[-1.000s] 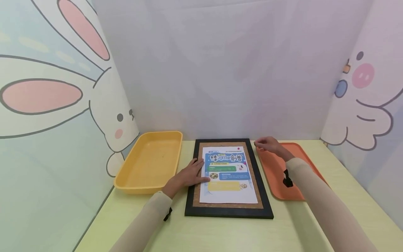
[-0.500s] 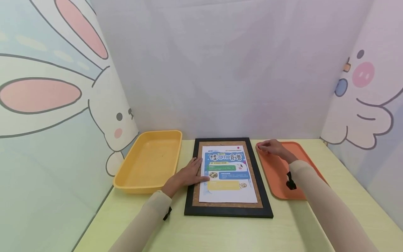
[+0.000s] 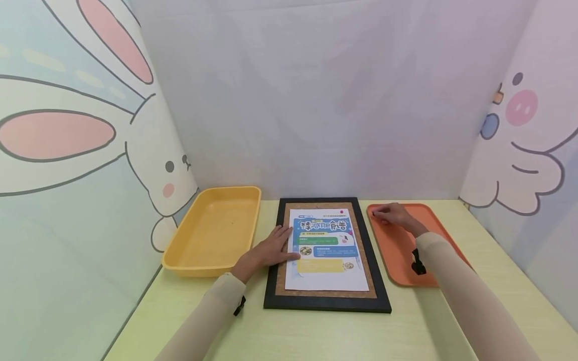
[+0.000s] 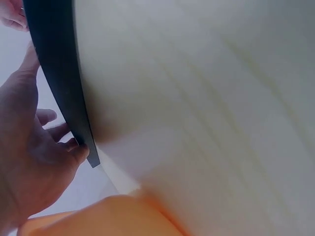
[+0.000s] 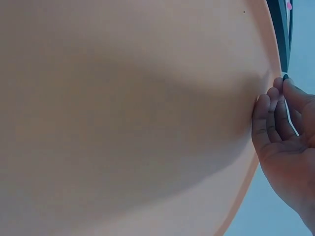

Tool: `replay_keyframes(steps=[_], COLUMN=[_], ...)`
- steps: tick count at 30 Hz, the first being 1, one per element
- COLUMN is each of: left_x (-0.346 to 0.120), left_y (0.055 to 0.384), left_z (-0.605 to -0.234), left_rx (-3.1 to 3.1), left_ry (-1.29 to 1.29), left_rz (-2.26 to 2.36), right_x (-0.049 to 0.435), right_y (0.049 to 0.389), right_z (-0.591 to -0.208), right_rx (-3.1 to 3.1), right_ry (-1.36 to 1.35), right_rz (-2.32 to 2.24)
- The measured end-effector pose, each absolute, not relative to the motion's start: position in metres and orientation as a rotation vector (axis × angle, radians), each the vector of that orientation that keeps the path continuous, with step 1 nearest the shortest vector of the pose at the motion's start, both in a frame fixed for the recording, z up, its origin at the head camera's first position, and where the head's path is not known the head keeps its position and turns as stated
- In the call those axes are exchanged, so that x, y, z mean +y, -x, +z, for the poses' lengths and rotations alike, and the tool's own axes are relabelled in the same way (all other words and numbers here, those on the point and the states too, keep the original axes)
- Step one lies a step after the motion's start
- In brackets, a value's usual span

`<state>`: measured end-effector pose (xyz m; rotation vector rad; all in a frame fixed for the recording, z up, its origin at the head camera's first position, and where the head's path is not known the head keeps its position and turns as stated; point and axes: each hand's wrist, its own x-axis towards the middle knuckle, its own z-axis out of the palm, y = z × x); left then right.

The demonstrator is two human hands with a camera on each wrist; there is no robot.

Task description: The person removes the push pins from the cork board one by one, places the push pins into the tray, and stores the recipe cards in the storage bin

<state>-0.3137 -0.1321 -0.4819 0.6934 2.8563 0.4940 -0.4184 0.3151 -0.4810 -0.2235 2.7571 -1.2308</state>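
A printed poster (image 3: 326, 273) lies on a black-framed cork board (image 3: 327, 304). My left hand (image 3: 272, 249) rests across the board's left edge, fingers spread, fingertips and thumb on the poster's left margin. In the left wrist view, its fingers lie along the black frame (image 4: 61, 73). My right hand (image 3: 392, 213) is low over the far left corner of the orange tray (image 3: 406, 250). In the right wrist view, thumb and fingertips pinch a small dark piece (image 5: 285, 76), mostly hidden by the fingers. A pink dot (image 3: 341, 212) shows at the poster's top right corner.
A deep yellow tray (image 3: 217, 230) stands left of the board, close to the left hand and forearm. The board sits between the two trays on a pale wooden table (image 3: 334, 336). A white backdrop (image 3: 325, 100) rises behind, with cartoon panels at both sides.
My right hand has moved slightly right and toward me, from the tray's far left corner to inside its rim. My left hand has stayed in place on the board.
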Motion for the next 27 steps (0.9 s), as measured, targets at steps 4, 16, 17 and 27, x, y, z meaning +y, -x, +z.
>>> replay_keyframes(steps=[4,16,17,27], left_x=[-0.1321,-0.1316,-0.1316,-0.1332], left_y=[0.3149,0.3180,0.3178,0.3182], left_z=[-0.4812,-0.4833,-0.4831,-0.4832], left_rx=[2.871,2.896,2.892,2.870], left_ry=[-0.706,-0.749,-0.754,-0.741], left_rz=[0.464,0.465,0.470,0.484], right_x=[0.3141,0.3125,0.3124,0.3117], right_y=[0.4183,0.4174,0.4178,0.4235], right_z=[-0.4816,-0.4824,-0.4828,-0.4880], right_rx=[2.757,2.771,2.774,2.805], right_ry=[0.225,0.260,0.260,0.222], right_rz=[-1.241,-1.197,-1.192,-1.182])
